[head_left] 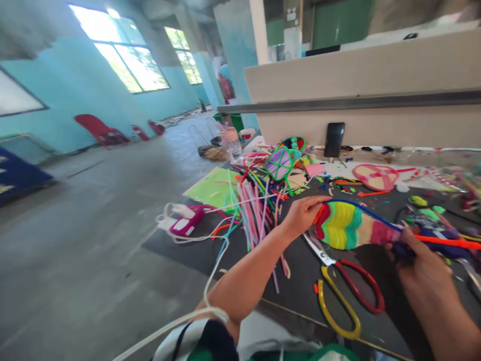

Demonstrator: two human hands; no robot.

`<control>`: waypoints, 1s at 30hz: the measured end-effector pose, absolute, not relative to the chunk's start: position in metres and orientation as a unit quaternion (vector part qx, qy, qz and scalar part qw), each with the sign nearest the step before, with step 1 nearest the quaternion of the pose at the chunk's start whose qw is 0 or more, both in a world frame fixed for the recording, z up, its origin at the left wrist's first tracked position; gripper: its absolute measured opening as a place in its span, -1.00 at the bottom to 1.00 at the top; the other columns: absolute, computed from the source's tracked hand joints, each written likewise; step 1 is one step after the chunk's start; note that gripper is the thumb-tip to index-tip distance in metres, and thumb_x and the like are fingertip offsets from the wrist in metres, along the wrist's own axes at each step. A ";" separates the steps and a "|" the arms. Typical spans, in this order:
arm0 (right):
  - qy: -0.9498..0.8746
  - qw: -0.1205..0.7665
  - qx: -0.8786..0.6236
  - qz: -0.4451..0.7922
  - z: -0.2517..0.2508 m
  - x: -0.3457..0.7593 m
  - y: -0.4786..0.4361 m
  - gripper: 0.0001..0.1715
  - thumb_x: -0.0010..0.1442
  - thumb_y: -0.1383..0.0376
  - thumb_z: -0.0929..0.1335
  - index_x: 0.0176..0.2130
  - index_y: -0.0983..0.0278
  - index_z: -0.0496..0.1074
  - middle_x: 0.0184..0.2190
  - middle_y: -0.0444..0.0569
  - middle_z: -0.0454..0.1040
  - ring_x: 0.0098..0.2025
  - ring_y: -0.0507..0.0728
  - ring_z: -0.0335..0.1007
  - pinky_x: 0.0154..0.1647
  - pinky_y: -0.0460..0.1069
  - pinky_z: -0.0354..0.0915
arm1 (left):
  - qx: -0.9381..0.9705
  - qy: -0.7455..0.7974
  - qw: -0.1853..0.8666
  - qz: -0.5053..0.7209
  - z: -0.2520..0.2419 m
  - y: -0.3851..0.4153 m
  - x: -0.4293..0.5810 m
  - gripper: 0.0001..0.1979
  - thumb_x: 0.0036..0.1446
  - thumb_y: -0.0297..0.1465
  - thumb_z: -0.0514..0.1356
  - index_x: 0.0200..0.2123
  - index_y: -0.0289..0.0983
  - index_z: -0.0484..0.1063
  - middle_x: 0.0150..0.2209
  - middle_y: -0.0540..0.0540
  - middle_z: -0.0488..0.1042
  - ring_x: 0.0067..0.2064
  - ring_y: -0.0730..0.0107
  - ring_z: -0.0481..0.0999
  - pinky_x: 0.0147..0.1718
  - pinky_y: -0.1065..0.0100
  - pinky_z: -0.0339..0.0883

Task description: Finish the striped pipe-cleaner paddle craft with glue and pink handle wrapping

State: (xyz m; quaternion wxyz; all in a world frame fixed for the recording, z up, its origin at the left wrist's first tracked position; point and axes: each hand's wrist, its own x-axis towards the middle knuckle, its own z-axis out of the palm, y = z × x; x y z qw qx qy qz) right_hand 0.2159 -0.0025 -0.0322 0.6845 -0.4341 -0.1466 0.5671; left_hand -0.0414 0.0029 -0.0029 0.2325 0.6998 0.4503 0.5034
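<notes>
Between my hands is a striped pipe-cleaner craft piece [347, 225], shaped like a hand fan, with wavy bands of red, yellow, green, teal, cream and pink. A blue strip edges its top, and an orange stem [443, 241] sticks out to the right. At the piece's left end, the fingers of my left hand [304, 214] pinch its edge. My right hand [424, 265] is closed around the other end, near the stem; some of its fingers are hidden. Just below lies a pair of scissors [330, 261] with one red and one yellow handle, blades pointing up left.
Pipe cleaners [253, 208] lie heaped left of my hands, beside a magenta power strip [188, 222] with a white cord crossing my left arm. Behind are a green-rimmed fan [278, 164], a pink fan [376, 176], a leaning phone [334, 140] and a bottle [232, 144].
</notes>
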 end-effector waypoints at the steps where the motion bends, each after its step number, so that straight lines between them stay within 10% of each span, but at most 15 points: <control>1: -0.148 0.684 -0.427 0.572 -0.032 0.215 -0.002 -0.58 -0.25 0.45 0.56 -0.33 0.26 0.45 -0.45 -0.23 0.47 -0.53 0.00 0.43 -0.55 -0.10 0.49 | 0.698 0.451 0.232 0.505 -0.005 0.002 -0.042 -0.67 0.20 -0.48 0.05 -0.02 -0.27 0.49 -0.08 -0.13 0.56 -0.04 0.35 0.53 -0.03 0.38 0.36; 30: -0.162 0.688 -0.409 0.577 -0.031 0.212 -0.003 -0.57 -0.23 0.35 0.58 -0.30 0.27 0.47 -0.51 -0.27 0.48 -0.58 -0.03 0.39 -0.64 -0.10 0.45 | 0.707 0.482 0.140 0.498 -0.027 0.006 -0.060 -0.69 0.23 -0.37 0.08 -0.01 -0.21 0.48 -0.09 -0.12 0.56 -0.08 0.29 0.55 -0.05 0.29 0.43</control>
